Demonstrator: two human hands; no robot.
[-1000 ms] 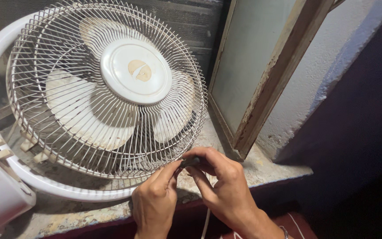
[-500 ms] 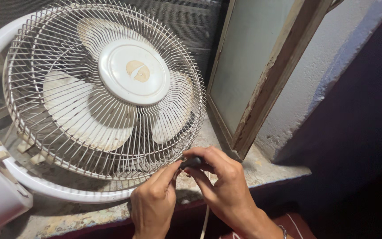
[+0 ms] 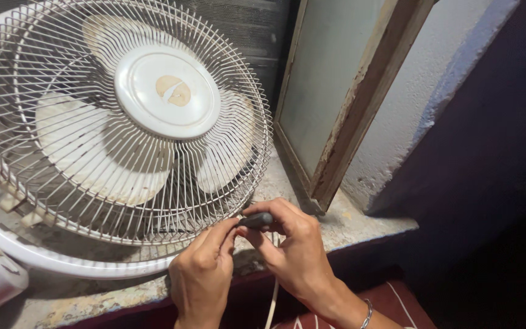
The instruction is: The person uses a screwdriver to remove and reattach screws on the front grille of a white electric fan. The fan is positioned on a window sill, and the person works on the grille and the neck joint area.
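Fan (image 3: 123, 116) fills the upper left of the frame, tipped back on the ledge (image 3: 360, 222), white ring around a rusty wire grille (image 3: 238, 183). Compared with half a second back it sits a touch further left in the frame, and the hands look slightly lower, but that looks more like the head shifting than the fan moving.

Window frame (image 3: 360, 103) leans at upper centre, peeling paint.

Both hands are bottom centre, right at the grille's lower edge. Right hand (image 3: 293, 250) is closed around a small dark handle (image 3: 255, 220), probably a screwdriver. Left hand (image 3: 205, 271) pinches narrow at its tip end. The grip looks the same as before, so I'd say they're working the same spot on the grille rim. A white cord (image 3: 272, 301) hangs below.
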